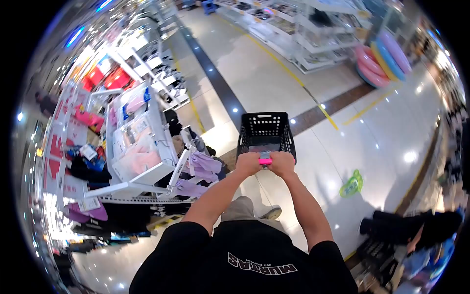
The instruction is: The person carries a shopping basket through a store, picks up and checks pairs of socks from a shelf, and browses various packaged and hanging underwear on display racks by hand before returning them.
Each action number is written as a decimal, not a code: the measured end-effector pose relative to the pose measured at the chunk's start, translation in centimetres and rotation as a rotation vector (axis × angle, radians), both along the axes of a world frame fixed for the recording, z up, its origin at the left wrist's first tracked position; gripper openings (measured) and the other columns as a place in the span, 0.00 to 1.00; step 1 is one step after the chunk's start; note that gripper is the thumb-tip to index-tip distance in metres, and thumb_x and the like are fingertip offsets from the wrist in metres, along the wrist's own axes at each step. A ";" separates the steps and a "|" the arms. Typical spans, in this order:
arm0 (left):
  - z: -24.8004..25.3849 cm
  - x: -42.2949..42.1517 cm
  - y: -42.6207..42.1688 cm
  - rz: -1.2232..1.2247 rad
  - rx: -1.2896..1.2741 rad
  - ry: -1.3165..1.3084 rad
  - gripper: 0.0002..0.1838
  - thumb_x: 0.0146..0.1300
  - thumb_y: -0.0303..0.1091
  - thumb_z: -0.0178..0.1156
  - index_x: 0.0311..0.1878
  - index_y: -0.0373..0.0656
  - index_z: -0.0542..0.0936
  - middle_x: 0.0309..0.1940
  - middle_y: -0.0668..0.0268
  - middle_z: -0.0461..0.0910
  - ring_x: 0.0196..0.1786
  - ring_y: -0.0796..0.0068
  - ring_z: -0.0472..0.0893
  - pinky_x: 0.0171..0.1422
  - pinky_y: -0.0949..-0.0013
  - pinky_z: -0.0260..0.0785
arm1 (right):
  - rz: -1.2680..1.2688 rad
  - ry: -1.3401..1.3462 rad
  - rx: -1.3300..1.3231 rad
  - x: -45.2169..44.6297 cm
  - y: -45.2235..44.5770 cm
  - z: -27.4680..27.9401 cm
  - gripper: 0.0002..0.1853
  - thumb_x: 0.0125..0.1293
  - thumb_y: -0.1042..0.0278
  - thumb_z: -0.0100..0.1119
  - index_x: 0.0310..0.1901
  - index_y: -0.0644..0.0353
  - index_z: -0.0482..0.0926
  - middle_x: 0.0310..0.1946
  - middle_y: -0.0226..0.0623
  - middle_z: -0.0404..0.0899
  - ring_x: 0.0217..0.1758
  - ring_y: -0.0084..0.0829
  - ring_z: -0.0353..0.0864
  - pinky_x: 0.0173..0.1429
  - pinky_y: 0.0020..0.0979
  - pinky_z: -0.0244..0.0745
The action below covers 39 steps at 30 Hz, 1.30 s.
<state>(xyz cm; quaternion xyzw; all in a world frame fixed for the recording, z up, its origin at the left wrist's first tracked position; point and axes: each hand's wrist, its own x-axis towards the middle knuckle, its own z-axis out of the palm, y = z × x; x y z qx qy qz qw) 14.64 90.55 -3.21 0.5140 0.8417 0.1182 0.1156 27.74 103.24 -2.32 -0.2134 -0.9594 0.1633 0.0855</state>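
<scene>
A black plastic basket (266,125) with holes in its walls is in front of my body, with something greyish lying low inside. Both my hands are closed at its near end, around a bar with a pink and grey middle part (265,160). My left hand (248,164) grips the left side of this handle, and my right hand (282,163) grips the right side. The pink part shows between them. My fingertips are mostly hidden under the hands.
Left stands a white display rack (142,181) with packaged goods and hanging clothes. White shelves (318,44) are at the back right, beside colourful swim rings (382,61). A green footprint sticker (351,184) marks the floor. Another person in dark clothes (411,228) is at lower right.
</scene>
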 end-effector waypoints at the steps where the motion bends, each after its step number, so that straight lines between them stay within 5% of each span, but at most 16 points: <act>1: 0.0 -0.3 1.0 0.023 -0.024 -0.015 0.12 0.55 0.44 0.65 0.37 0.48 0.86 0.36 0.59 0.87 0.41 0.54 0.87 0.46 0.51 0.79 | 0.016 -0.008 -0.002 -0.5 1.3 -0.1 0.11 0.51 0.55 0.69 0.28 0.52 0.85 0.29 0.39 0.86 0.35 0.44 0.87 0.41 0.46 0.80; 23: -1.4 -15.6 17.5 0.347 0.098 -0.114 0.12 0.57 0.45 0.65 0.34 0.47 0.86 0.33 0.56 0.86 0.37 0.53 0.87 0.42 0.50 0.78 | 0.325 -0.051 0.112 -21.3 21.3 -0.2 0.08 0.50 0.58 0.69 0.26 0.51 0.83 0.29 0.36 0.83 0.38 0.42 0.84 0.44 0.45 0.77; 24: -1.4 -16.4 17.9 0.363 0.116 -0.104 0.12 0.57 0.45 0.65 0.34 0.47 0.86 0.33 0.56 0.86 0.37 0.53 0.87 0.42 0.50 0.78 | 0.357 0.022 0.135 -22.8 21.8 -0.4 0.17 0.52 0.46 0.72 0.23 0.52 0.82 0.26 0.38 0.81 0.34 0.44 0.83 0.41 0.47 0.77; 39: -0.7 -30.9 25.3 0.605 0.169 -0.059 0.15 0.56 0.50 0.66 0.35 0.47 0.85 0.32 0.56 0.85 0.36 0.51 0.86 0.41 0.50 0.77 | 0.605 0.173 0.109 -41.8 31.2 -3.2 0.13 0.49 0.52 0.71 0.20 0.50 0.80 0.23 0.35 0.80 0.31 0.42 0.82 0.37 0.46 0.73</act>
